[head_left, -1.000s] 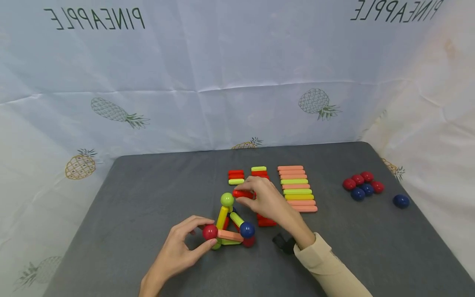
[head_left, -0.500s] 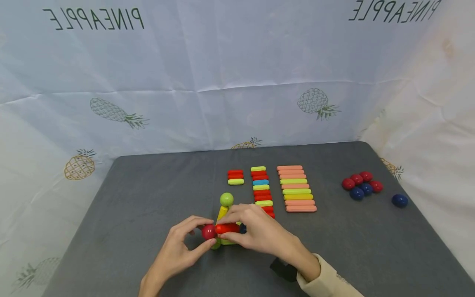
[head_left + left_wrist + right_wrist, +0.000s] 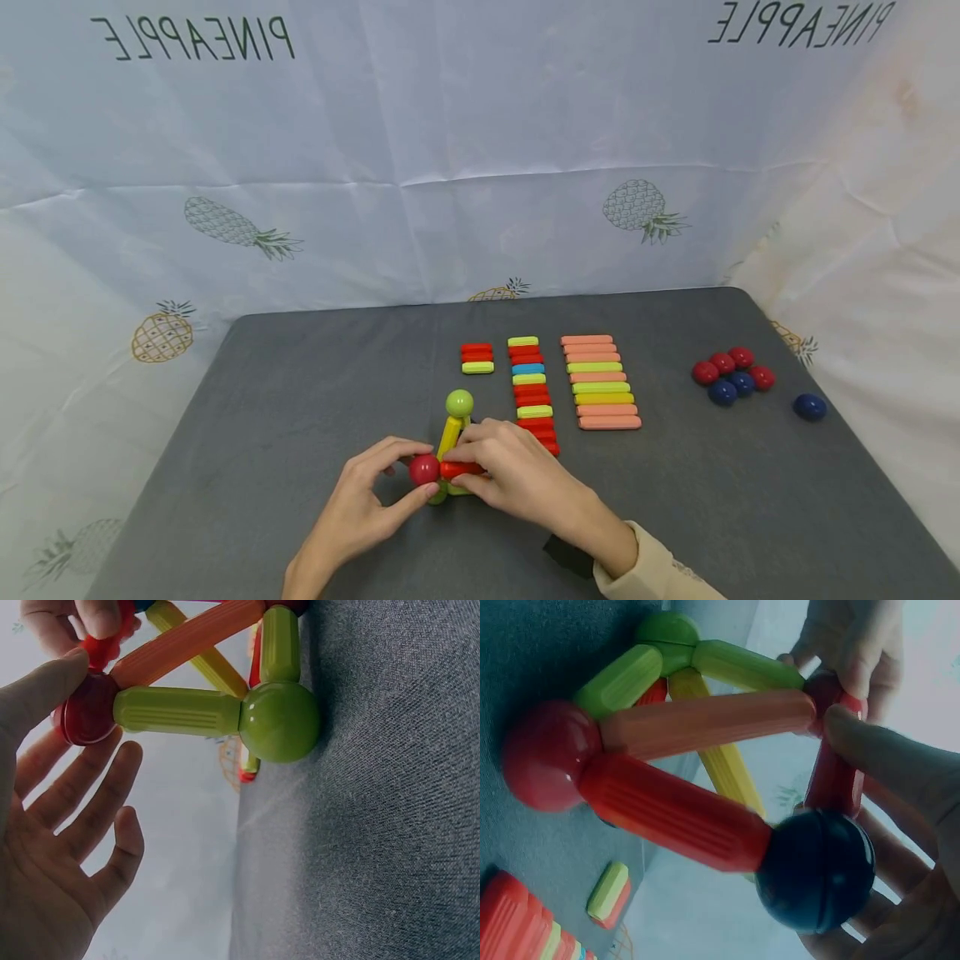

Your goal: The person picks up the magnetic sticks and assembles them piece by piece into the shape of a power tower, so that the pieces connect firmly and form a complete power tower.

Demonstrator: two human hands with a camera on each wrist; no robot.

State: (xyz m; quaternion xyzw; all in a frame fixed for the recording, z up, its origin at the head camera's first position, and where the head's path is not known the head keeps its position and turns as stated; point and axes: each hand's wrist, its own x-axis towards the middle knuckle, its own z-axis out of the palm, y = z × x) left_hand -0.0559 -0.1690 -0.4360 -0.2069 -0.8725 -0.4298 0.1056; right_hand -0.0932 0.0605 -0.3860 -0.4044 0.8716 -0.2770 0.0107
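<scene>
Worktop (image 3: 337, 375): grey, carries everything; a jolt could set the balls rolling, no raised rim seen.
Right grip (image 3: 517, 479): pinches a red rod; hides part of the joint in head view, so a bad contact could go unnoticed.
Left grip (image 3: 369, 500): pinches the upper red ball, probably steadying it; letting go early could make that corner sag.
Ball-and-rod frame (image 3: 450, 437): stands on worktop between the two grips; slanting rods look easy to skew, uneven push the likely cause.
Long-rod column (image 3: 603, 387): beyond the right grip, well apart; low risk.
Short-rod column (image 3: 533, 399): just past the right grip; stray knuckles could scatter it.
Ball cluster (image 3: 742, 383): far right, low risk unless bumped.
Red rod (image 3: 836, 776): between upper red ball and dark blue ball; off-centre seating could make it slip.
Dark blue ball (image 3: 815, 870): frame corner; sideways pressure through the rod could pop it loose.
Upper red ball (image 3: 424, 469): could twist off its supports if squeezed unevenly.
Loose blue ball (image 3: 810, 407): near right edge, likely first to roll off.
</scene>
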